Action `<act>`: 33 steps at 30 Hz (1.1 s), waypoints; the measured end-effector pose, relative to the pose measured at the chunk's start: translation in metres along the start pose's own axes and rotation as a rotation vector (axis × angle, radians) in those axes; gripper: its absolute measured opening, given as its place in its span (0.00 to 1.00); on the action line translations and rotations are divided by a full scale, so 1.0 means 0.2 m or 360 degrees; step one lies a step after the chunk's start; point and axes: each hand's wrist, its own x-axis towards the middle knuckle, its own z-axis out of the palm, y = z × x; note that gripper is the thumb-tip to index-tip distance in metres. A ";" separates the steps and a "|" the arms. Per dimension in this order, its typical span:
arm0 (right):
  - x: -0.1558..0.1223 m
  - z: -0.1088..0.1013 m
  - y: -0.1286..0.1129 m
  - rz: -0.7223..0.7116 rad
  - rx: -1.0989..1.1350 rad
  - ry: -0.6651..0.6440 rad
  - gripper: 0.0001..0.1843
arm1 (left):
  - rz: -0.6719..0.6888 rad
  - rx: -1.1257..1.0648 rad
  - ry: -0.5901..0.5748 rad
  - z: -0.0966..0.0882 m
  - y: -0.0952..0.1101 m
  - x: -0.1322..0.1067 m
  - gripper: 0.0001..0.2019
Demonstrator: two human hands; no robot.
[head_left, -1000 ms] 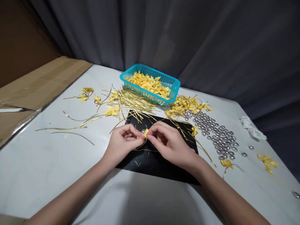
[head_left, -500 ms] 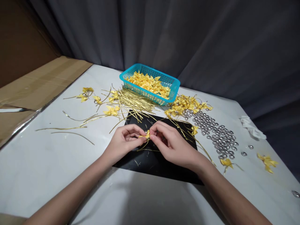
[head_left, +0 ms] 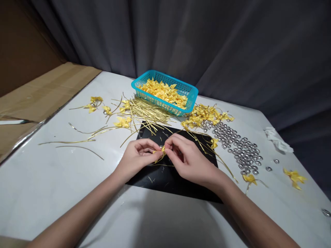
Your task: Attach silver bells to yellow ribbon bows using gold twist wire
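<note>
We have the yellow ribbon piece (head_left: 163,149) over the black mat (head_left: 165,187), our left hand (head_left: 160,153) pinching one side and our right hand (head_left: 166,149) the other — exactly which part is hidden. We seem to be fastening it with gold wire (head_left: 162,165); the next move likely calls for a steady hold and a small twist. Beyond the mat, the blue basket (head_left: 192,100) carries no readable writing.

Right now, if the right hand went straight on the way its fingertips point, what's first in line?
The small yellow ribbon piece pinched in the left hand, then the left fingertips themselves. Depth is hard to judge here; the right hand may already be touching the piece.
</note>
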 end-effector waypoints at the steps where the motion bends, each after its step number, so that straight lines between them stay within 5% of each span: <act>1: 0.00 0.00 0.00 0.0007 0.0002 0.0009 0.06 | -0.0005 -0.0001 0.0003 0.00 0.00 0.00 0.05; 8: 0.00 -0.01 0.02 0.0003 0.0087 0.0096 0.08 | -0.0022 -0.0049 0.0095 -0.01 0.00 0.01 0.05; 12: -0.03 -0.11 0.00 -0.0127 0.0141 0.0466 0.16 | -0.0013 -0.0137 0.0193 -0.03 0.00 0.02 0.05; 20: -0.15 -0.26 -0.15 -0.0100 0.0646 0.1059 0.14 | -0.0022 -0.0376 0.0338 -0.05 -0.03 0.04 0.03; 23: -0.20 -0.29 -0.18 -0.0023 0.0793 0.0859 0.15 | -0.0103 -0.0675 0.0396 -0.05 -0.03 0.05 0.02; 28: -0.17 -0.23 -0.19 0.0246 0.1230 0.0123 0.13 | -0.0283 -0.0941 0.0500 -0.04 -0.01 0.06 0.05; 33: -0.07 -0.05 -0.16 0.0518 0.0940 0.0179 0.07 | -0.0298 -0.0998 0.0355 -0.03 0.01 0.04 0.06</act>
